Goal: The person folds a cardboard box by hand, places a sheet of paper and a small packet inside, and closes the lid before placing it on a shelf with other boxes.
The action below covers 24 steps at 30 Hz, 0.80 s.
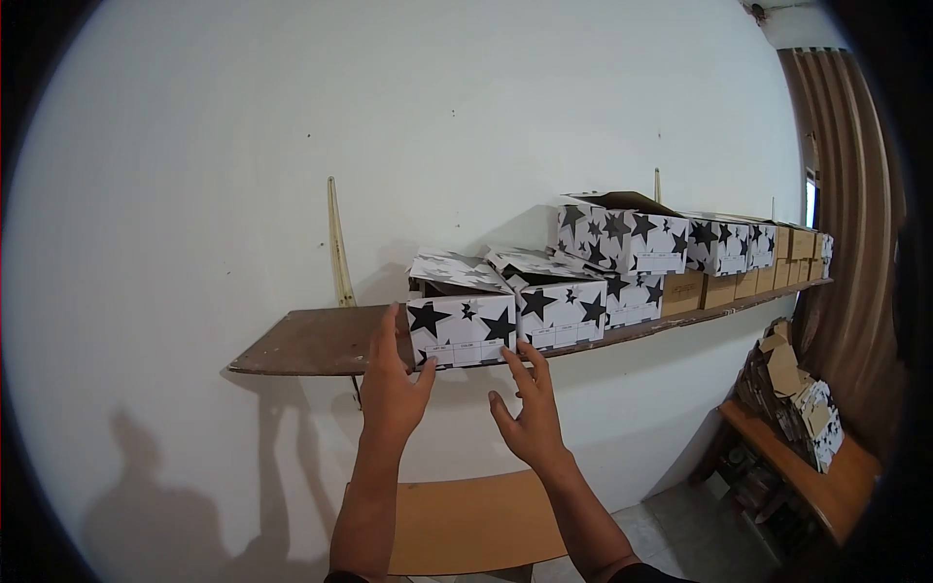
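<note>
A white cardboard box with black stars [462, 325] sits near the left end of the wall shelf [311, 340], its lid flap slightly raised. My left hand [394, 389] is at the box's left front corner, fingers stretched upward and thumb near the lower front edge. By the lower right front corner, my right hand [528, 408] has its fingers spread apart. Neither hand is wrapped around anything. Right beside this box stands a second star-patterned box [562, 313], its lid flap also partly up.
More star boxes [622, 238] are stacked further right, over and beside plain brown boxes [719, 291]. A wooden bench top [476, 525] lies below the shelf. At right, a wooden table [777, 457] holds a pile of flattened cardboard [802, 408] near a brown curtain [841, 194].
</note>
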Available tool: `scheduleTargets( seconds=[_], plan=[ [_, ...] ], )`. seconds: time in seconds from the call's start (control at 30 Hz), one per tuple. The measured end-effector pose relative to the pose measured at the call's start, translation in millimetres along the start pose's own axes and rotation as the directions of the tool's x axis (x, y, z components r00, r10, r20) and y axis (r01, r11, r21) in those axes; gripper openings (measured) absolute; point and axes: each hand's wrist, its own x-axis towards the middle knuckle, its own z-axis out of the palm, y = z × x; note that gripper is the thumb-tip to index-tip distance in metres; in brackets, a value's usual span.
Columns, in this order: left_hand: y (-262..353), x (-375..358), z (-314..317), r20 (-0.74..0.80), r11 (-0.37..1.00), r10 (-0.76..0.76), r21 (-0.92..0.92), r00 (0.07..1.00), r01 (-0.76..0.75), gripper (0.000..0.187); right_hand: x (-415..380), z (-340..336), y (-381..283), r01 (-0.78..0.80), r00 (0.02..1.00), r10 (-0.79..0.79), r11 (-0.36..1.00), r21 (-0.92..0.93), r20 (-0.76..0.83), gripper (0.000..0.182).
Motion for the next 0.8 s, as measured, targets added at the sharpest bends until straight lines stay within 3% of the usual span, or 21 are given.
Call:
scheduleTargets(
  seconds=[0.17,0.37,0.53,0.8],
  plan=[
    [22,25,-6,0.002,0.999,-0.012,-0.03,1.0,0.012,0.094,4,-6,5,0.01,0.999,-0.011,1.0,0.027,0.044,0.065],
    [28,47,-12,0.142,0.997,-0.019,0.077,0.99,0.008,0.092,9,-5,0,-0.034,0.996,0.03,0.998,0.053,0.087,0.069],
    [15,43,-5,0.076,1.0,-0.003,0.013,0.997,0.003,0.07,10,0,-9,-0.1,0.986,0.095,0.994,0.035,0.134,0.075],
    [2,34,2,0.028,0.997,0.053,-0.06,0.998,-0.051,0.062,4,0,-13,-0.073,0.987,0.067,0.997,0.034,0.148,0.078]
  ],
)
